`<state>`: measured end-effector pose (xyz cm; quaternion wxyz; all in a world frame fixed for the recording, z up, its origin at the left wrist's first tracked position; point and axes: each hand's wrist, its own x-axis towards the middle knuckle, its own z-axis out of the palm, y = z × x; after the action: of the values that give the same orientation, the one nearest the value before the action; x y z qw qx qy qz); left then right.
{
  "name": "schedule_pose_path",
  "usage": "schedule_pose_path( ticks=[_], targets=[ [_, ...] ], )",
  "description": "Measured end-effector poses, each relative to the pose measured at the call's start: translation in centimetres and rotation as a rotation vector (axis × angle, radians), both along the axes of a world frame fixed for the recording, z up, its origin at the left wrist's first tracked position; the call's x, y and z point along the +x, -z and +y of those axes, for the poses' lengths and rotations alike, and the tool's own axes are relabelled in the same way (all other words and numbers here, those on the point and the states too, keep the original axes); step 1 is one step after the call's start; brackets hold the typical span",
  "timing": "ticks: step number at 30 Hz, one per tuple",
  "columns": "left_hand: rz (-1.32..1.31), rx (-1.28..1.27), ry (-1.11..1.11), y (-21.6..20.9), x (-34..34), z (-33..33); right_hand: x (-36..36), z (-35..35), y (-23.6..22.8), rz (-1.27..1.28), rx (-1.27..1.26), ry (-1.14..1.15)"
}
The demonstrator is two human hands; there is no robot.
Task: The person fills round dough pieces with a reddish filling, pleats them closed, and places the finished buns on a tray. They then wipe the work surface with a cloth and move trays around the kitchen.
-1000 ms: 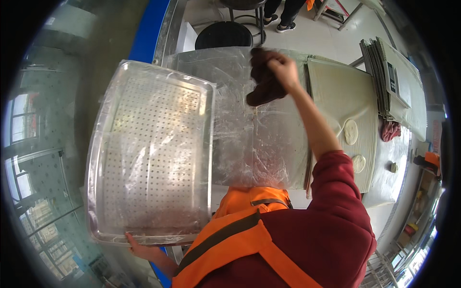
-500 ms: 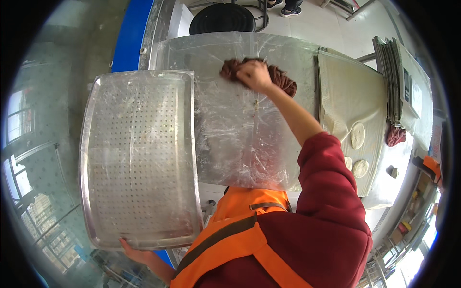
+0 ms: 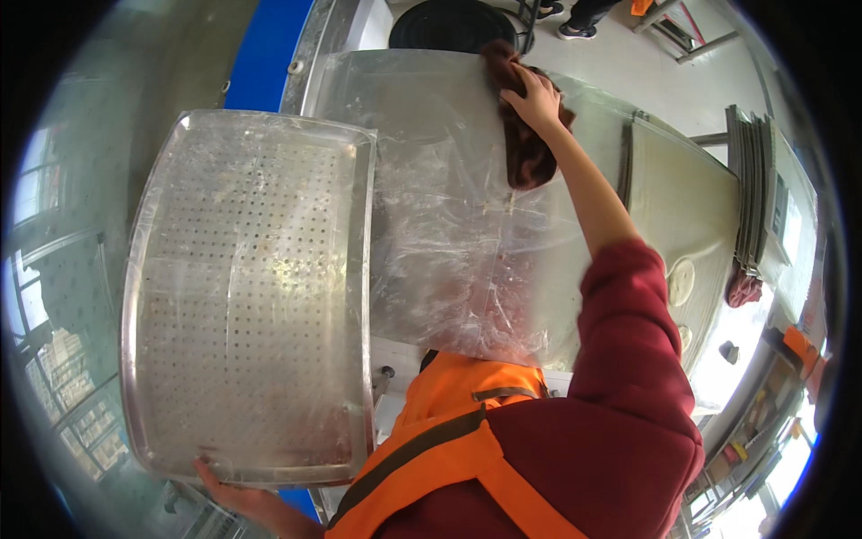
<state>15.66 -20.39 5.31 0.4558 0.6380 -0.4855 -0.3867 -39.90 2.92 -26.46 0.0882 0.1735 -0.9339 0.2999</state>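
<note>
The bench [image 3: 561,314] is covered by a clear plastic sheet [image 3: 440,162], creased into fine wrinkles and glossed with pale reflections. Its left end is bordered by a metal edge and a smooth blue panel [image 3: 269,54]. Beyond the far side, a round black stool [image 3: 453,25] is set on a pale floor [image 3: 642,76], where the shoes [image 3: 577,32] of another person can be seen. To the right, a pale fabric-like sheet [image 3: 678,202] is laid out, with flat, soft-edged cream rounds [image 3: 681,281] on its near part. Past it, thin grey panels [image 3: 750,189] are stacked on edge, and a crumpled dark red rag [image 3: 743,289] is placed near their base. The left of the scene is filled by a perforated tray [image 3: 242,287], rectangular, with rounded corners, a raised metal rim and rows of small holes under a shiny film. Its near rim is gripped by the left hand [image 3: 235,499]: one digit is hooked over the edge, while the others are hidden underneath. A soft, folded brown cloth [image 3: 530,162] is held on the far part of the plastic sheet by the right hand [image 3: 537,99], its fingers slightly spread and curled over the bunched fabric.
</note>
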Motion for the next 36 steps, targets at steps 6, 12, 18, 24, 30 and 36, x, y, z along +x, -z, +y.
schedule_pose_path(
  ticks=[6,12,18,24,30,36],
  targets=[
    [-0.282,-0.165,-0.077,-4.8,0.6,-0.3,-1.3,-13.9,7.1,0.087,0.205,-0.114],
    [-0.171,-0.157,-0.051,-12.4,2.1,-0.7,8.2,-21.6,7.5,0.052,0.265,-0.659],
    [-0.184,-0.153,-0.067,-11.2,1.8,-0.9,24.3,-10.7,5.1,-0.296,0.144,-1.131],
    [-0.211,-0.155,-0.058,-12.0,2.3,-2.1,11.7,-5.9,0.3,-0.983,-0.487,-0.674],
    [-0.178,-0.121,-0.029,-13.3,1.4,-1.8,-1.8,-12.6,3.3,0.028,0.324,-0.075],
    [-0.180,-0.107,-0.080,-13.8,1.5,-2.2,11.1,-21.9,5.9,0.003,0.261,-0.541]
  ],
)
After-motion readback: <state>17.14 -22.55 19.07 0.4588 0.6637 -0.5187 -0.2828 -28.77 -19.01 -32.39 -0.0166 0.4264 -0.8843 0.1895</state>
